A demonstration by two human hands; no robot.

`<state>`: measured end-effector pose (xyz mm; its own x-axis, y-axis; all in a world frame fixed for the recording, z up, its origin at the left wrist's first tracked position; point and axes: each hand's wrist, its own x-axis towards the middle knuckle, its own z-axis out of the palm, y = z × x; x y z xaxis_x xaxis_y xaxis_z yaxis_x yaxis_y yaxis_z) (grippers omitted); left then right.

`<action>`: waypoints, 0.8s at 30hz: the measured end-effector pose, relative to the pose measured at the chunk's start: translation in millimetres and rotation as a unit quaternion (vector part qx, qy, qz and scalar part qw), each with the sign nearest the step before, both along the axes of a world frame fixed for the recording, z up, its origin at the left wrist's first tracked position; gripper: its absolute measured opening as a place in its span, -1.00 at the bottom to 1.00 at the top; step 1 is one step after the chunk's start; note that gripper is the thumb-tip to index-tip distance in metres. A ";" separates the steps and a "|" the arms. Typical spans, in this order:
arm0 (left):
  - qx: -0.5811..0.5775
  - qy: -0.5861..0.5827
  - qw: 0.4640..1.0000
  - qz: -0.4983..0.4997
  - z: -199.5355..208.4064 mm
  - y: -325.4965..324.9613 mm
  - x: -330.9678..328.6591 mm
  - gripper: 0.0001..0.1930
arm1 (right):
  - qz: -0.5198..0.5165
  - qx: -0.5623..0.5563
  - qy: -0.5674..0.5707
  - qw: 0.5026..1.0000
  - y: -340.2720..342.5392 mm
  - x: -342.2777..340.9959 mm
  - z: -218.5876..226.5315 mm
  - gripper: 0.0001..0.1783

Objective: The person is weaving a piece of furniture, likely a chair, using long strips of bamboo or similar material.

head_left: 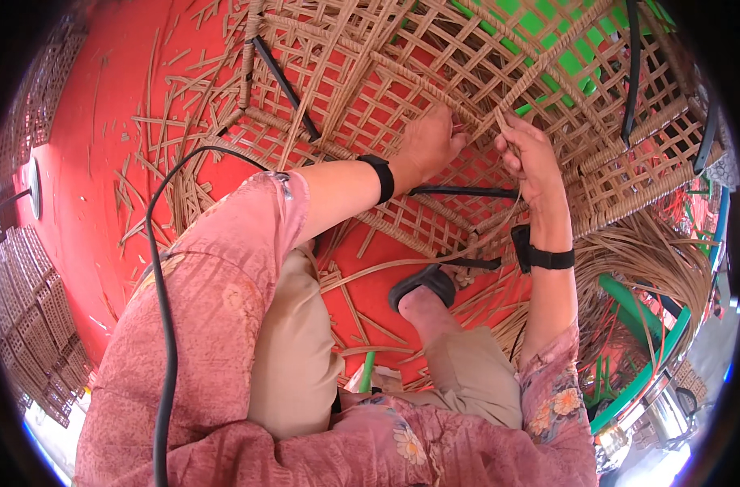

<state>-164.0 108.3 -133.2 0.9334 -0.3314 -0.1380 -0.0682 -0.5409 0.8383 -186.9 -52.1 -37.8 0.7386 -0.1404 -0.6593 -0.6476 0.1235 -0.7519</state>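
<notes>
Partly hidden, the left hand (431, 144) lies over the woven panel (427, 86), its grip impossible to tell; just beside it, the right hand (534, 158) pinches a thin strand (501, 121). Beyond both hands, the panel's far edge is cut off.

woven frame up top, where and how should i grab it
Probably grip the woven frame by its wrapped left rail, reaching in from the person's left: that rail looks thicker than the open lattice and lies away from the left hand, with loose strips beside it.
</notes>
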 end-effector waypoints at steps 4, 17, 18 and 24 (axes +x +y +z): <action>0.002 0.016 1.000 0.008 3.4 -2.1 -2.5 -0.71 | 0.003 -0.029 -0.002 1.000 3.1 1.0 -0.1 -0.51; -0.196 0.105 0.974 -0.036 -29.2 -2.0 2.4 -0.78 | 0.000 -0.015 -0.021 1.000 0.6 3.2 -6.2 -0.39; -0.248 0.145 0.958 -0.026 -34.6 -3.3 3.5 -0.76 | -0.001 -0.006 -0.022 1.000 0.4 3.7 -7.1 -0.38; -0.280 0.341 0.892 -0.097 -35.6 1.4 25.8 -0.70 | 0.000 -0.016 -0.013 1.000 -2.2 5.9 -11.9 -0.48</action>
<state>-138.2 109.7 -168.8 0.6136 -0.6725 -0.4138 0.5137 -0.0580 0.8560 -181.1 -54.3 -49.7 0.7554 -0.1612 -0.6352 -0.6279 0.0993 -0.7719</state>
